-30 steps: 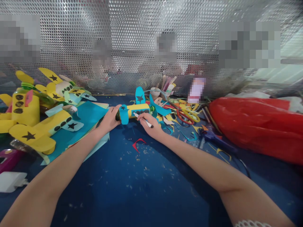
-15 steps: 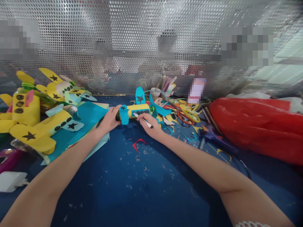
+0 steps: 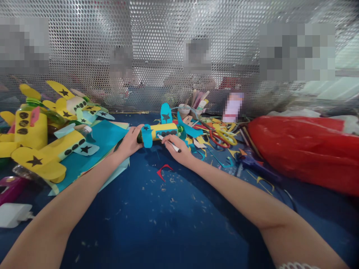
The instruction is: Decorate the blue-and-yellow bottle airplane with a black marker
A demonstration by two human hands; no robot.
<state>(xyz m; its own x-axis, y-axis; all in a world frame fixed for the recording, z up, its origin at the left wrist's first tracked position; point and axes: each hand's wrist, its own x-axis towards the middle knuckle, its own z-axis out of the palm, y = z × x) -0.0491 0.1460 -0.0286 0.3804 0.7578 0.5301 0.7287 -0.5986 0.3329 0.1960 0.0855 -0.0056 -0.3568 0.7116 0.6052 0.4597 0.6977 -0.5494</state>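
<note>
A bottle plane (image 3: pixel 164 130) with a yellow wrap, teal wings and black stars lies on the blue table (image 3: pixel 157 220) at mid distance. My left hand (image 3: pixel 129 142) is closed around its left end and steadies it. My right hand (image 3: pixel 178 148) pinches a white marker (image 3: pixel 169 143), whose tip touches the yellow body near a row of dark ovals.
Several finished yellow planes (image 3: pixel 45 149) and teal paper sheets (image 3: pixel 105 140) lie at the left. Scissors (image 3: pixel 221 137), paper scraps and a cup of sticks (image 3: pixel 185 110) sit behind the plane. A red plastic bag (image 3: pixel 305 147) fills the right. A perforated metal screen (image 3: pixel 168 48) closes the back.
</note>
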